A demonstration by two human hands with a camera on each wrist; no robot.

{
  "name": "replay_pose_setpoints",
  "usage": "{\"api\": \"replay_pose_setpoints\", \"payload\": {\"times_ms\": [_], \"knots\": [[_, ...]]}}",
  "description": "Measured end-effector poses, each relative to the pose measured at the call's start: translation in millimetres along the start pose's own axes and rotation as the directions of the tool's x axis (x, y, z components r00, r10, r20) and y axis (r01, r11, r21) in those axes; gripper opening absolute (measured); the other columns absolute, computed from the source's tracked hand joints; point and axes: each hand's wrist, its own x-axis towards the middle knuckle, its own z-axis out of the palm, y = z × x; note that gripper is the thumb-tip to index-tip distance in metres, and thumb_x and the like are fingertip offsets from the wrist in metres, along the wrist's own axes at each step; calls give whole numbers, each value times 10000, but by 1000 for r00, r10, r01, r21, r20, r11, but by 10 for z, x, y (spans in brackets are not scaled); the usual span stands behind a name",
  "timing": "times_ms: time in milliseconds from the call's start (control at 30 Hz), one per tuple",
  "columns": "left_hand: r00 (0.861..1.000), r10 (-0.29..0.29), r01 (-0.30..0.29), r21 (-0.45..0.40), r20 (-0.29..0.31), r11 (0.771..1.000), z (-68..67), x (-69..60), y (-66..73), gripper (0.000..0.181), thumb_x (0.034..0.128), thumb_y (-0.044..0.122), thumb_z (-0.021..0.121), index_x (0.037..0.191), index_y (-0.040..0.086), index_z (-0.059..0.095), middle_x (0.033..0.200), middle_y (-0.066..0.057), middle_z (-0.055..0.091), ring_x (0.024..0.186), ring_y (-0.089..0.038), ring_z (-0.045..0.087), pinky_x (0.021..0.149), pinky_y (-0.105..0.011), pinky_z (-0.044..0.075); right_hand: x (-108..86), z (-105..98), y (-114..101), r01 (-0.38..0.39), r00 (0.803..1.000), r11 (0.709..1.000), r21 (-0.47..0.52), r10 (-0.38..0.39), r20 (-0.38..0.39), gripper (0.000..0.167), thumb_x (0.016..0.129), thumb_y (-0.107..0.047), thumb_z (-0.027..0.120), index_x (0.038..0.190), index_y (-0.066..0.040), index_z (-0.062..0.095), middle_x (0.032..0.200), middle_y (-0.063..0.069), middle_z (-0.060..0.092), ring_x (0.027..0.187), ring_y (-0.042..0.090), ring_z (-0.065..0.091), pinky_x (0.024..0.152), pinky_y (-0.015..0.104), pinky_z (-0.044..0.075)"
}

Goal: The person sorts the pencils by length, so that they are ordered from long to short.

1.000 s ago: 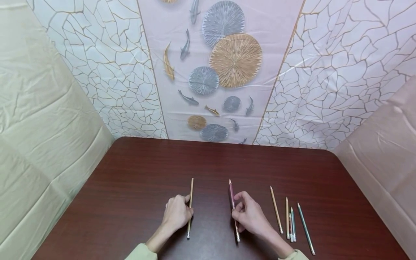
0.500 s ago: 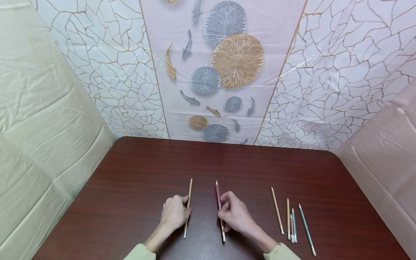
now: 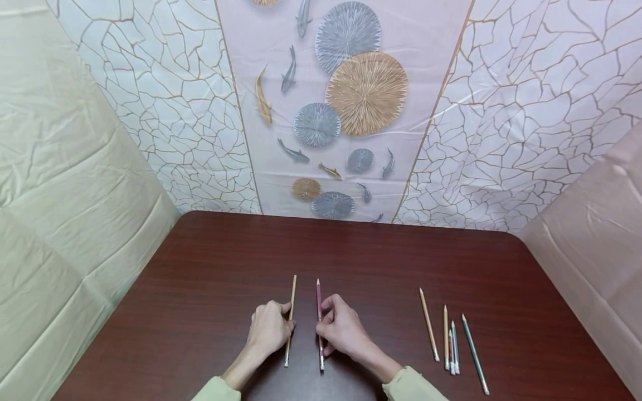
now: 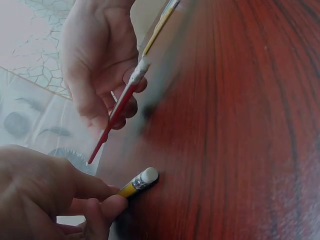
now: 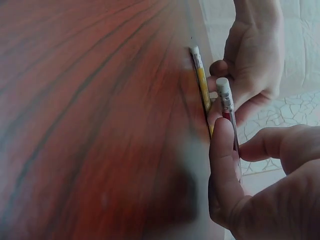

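Left of the table's centre, my left hand [image 3: 268,328] pinches a yellow pencil [image 3: 293,295] between thumb and fingers, its white eraser end [image 4: 149,175] low against the wood in the left wrist view. Just to the right, my right hand [image 3: 343,328] grips a dark pink-red pencil [image 3: 319,298] by its side, with the sharpened tip pointing away from me. The red pencil's eraser [image 5: 223,85] stands out above my fingers in the right wrist view. A narrow gap separates the two pencils, which run nearly parallel. The yellow pencil's middle is partly hidden by my left fingers.
On the right of the dark red-brown table [image 3: 346,245] lie several more pencils: a natural wood one [image 3: 428,326], another tan one [image 3: 446,337], a short red one [image 3: 451,351], a short blue one [image 3: 455,348] and a long teal one [image 3: 475,353]. Draped cloth borders the table.
My right hand has slid left with the red pencil, bringing it much closer to the yellow one. My left hand and its pencil have barely moved.
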Motion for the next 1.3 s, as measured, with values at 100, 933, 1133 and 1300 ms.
{"api": "replay_pose_setpoints", "payload": {"times_ms": [100,933,1133,1300], "knots": [[1000,3,-3,3,2,1000,-3,-1,-2,347,712,69,828,1054,42,783,950,-157,744,883,-403,698,744,-535,524,18,46,-5,-5,1000,1000,8,5,4,356,744,86,586,1084,69,482,714,88,602,414,178,595,404,397,522],[1000,29,-29,10,3,1000,-12,24,-26,316,717,70,833,1028,37,789,961,-156,742,914,-376,705,756,-527,527,127,224,-69,-7,1000,1000,-11,7,-8,365,731,128,579,1077,99,467,724,91,618,436,245,636,409,360,522],[1000,24,-24,17,10,1000,-10,16,-34,316,718,67,827,1031,46,791,957,-153,743,909,-375,706,755,-527,527,136,258,-87,-21,1000,999,-47,21,-1,359,737,127,571,1081,98,474,687,74,628,428,250,635,406,362,520],[1000,26,-26,17,9,1000,-5,4,-43,309,712,63,821,1020,55,796,942,-162,742,877,-374,710,727,-522,532,152,295,-84,-21,1000,996,-82,21,-4,358,738,125,573,1083,98,479,671,60,624,420,244,632,401,351,516]]}}
